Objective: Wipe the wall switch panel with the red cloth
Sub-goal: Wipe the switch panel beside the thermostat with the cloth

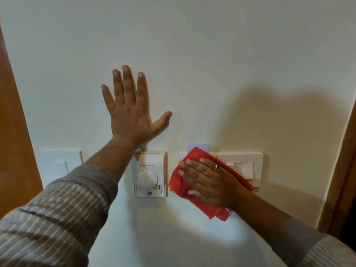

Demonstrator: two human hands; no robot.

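Note:
A red cloth (178, 183) is pressed flat against the wall under my right hand (206, 180), whose fingers lie spread on it. The cloth covers a panel with a pale card slot (198, 147) showing above it, and overlaps the left part of a cream switch panel (250, 166). My left hand (131, 110) rests open on the bare wall above, palm flat, fingers apart, holding nothing.
A white dial thermostat (149, 174) hangs just left of the cloth, below my left wrist. Another white switch plate (59, 164) sits at far left. Wooden door frames (15, 132) border the wall on the left and on the right (344, 170).

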